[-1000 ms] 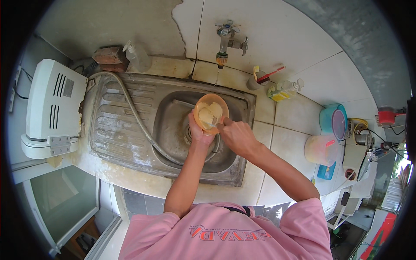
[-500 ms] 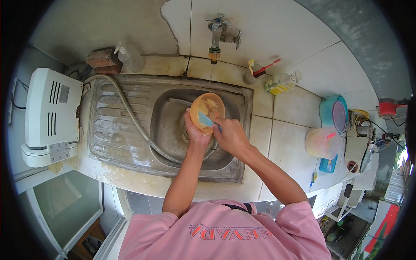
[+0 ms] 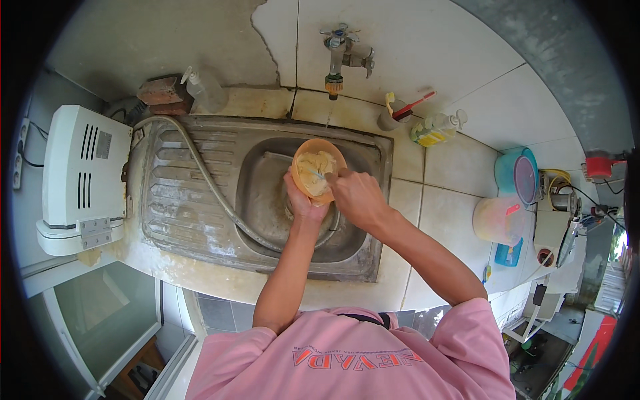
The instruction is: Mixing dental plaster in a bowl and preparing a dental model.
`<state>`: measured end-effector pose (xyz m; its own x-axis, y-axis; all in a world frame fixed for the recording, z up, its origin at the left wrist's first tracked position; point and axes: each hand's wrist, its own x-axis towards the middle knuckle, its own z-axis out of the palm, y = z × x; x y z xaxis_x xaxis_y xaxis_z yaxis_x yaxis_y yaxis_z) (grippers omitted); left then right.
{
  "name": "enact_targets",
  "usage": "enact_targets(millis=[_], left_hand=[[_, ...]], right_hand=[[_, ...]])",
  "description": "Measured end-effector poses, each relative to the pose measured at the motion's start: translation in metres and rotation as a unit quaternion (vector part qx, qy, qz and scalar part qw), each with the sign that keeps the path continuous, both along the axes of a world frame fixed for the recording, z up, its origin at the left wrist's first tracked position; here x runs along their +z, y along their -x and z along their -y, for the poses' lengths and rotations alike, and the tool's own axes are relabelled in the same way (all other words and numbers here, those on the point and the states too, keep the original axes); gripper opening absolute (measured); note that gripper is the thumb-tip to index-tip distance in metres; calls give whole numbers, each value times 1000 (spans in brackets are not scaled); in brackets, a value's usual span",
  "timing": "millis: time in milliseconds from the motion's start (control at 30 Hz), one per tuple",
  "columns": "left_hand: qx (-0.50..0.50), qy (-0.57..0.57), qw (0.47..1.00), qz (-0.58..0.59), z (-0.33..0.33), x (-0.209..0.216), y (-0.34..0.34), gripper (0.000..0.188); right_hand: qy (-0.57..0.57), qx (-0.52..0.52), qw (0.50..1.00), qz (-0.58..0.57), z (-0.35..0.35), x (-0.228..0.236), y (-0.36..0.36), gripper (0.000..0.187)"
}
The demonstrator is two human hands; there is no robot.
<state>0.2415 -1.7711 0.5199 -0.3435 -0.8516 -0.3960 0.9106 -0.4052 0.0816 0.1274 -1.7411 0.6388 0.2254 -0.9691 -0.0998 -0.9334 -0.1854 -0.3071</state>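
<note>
— Item one?

— Bowl (image 3: 325, 145), orange, one. Held over the sink (image 3: 257, 193), mouth up. Contents: paste (image 3: 313, 164), pale yellow, lumpy.

— Left hand (image 3: 304, 201)?

— Mine, in use. Fingers curled about the bowl, cupping its lower left side. This is the nearer hand: it touches the wall.

— Right hand (image 3: 360, 200)?

— Also mine. Fingers narrow, closed round a tool (image 3: 323, 176). My knuckles hide most of it; full shape, cannot tell.

— Position, please.

— The bowl lies just to the left of my right fingers and a little farther from my body. Whether those fingers touch the rim, cannot tell.

— Long axis?

— Of the tool: what shows is short, running from my right fingers leftward into the paste. Its end sits in the paste, inside the rim.

— Surroundings?

— Tap (image 3: 335, 63), one, on the wall beyond the bowl. Hose (image 3: 203, 167), grey, one, looping across the sink, left of my hands. Soap bottle (image 3: 432, 131), one, on the desk (image 3: 393, 257), right of the tap.
</note>
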Motion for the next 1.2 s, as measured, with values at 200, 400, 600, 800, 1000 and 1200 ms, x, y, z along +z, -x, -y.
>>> enact_targets(millis=[200,400,600,800,1000,1200], left_hand=[[-47,-33,997,46,-2,9,-12,51],[-60,-24,997,51,-5,8,-17,48],[-35,-36,998,38,-10,0,-19,48],[-4,2,996,92,-4,-4,-8,50],[11,-41,998,42,6,9,6,48],[6,12,1000,10,22,5,10,49]], right_hand=[[79,102,991,-28,8,22,20,32],[-33,49,997,-41,-11,-3,34,32],[1,-80,996,-28,3,5,24,24],[-180,-216,912,299,-28,-12,-9,19],[-25,-105,994,29,-9,-19,19,13],[4,-2,1000,17,1,0,11,9]])
